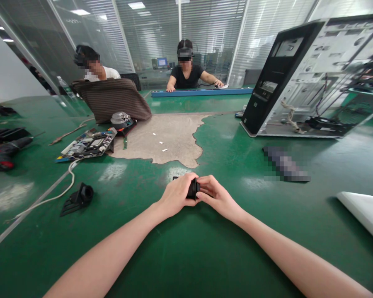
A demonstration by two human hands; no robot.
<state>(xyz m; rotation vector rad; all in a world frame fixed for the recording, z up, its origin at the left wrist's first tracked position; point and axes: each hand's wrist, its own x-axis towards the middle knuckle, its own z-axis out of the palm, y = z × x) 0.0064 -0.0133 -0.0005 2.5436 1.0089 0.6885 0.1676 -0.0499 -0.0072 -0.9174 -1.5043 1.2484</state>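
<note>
Both hands meet over the green table in front of me, around a small black plastic part [192, 189]. My left hand [179, 191] wraps it from the left, its fingers covering much of it. From the right, my right hand [216, 194] pinches its edge between thumb and fingers. The part's exact kind is hidden by the hands. To the left lies another black plastic piece [77, 199] with a round collar and a slatted base, touched by neither hand.
An open computer case [298, 78] stands at right, near a pixelated flat object [286, 165] and a white panel [365, 213]. A circuit board [91, 142], a white cable [71, 178] and a power drill [6, 155] lie left. Two people sit across the table.
</note>
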